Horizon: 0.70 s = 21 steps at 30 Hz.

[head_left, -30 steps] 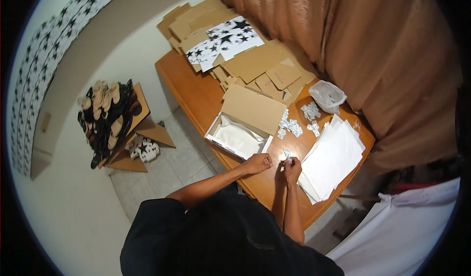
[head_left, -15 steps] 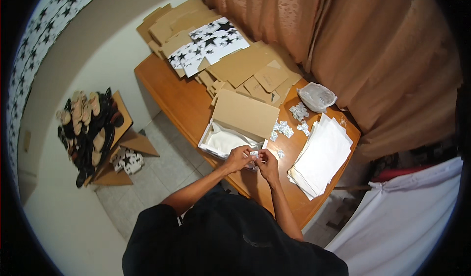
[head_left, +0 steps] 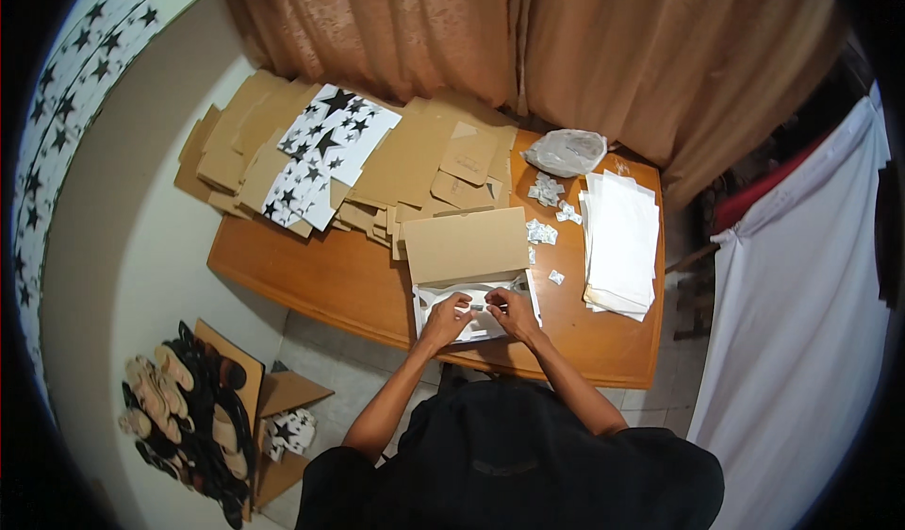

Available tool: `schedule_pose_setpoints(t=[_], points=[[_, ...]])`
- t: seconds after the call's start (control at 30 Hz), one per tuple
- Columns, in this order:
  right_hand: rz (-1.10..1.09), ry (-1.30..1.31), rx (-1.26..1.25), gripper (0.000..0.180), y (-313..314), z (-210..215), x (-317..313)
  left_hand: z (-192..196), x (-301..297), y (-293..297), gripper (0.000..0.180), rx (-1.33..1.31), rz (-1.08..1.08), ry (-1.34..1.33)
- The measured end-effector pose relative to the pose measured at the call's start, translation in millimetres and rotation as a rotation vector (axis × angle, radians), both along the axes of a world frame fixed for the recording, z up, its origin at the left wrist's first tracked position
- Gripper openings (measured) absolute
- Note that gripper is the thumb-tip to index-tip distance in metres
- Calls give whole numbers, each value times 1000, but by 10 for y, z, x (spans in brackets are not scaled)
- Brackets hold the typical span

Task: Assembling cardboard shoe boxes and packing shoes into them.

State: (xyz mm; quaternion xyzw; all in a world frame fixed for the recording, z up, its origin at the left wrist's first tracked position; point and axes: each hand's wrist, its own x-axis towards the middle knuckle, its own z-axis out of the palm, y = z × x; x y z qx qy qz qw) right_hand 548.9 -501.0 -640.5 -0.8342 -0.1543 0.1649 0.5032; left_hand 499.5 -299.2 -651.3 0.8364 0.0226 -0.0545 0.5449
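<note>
Table: glossy wood. Box: matt cardboard. Bag: crinkled plastic. Curtain: cloth.

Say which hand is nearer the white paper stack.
Right. The right hand is over the open box, left of the white paper stack; the left hand is also over the box, farther left.

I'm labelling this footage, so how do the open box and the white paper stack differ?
The box stands with its lid raised; the paper stack lies flat. The box shows brown inside its lid; the paper stack's top is white. Both rest on the table.
</note>
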Motion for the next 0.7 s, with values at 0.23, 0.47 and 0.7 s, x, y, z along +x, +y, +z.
schedule_pose_setpoints(t=[0.23, 0.47, 0.7], points=[[-71, -248, -145, 25, 235, 375, 470, 492, 672, 522, 29, 246, 96, -275], [-132, -687, -310, 47, 603, 559, 1236, 589, 1451, 656, 53, 726, 41, -492], [-37, -671, -572, 38, 560, 587, 1350, 529, 1421, 622, 42, 717, 1, -468]])
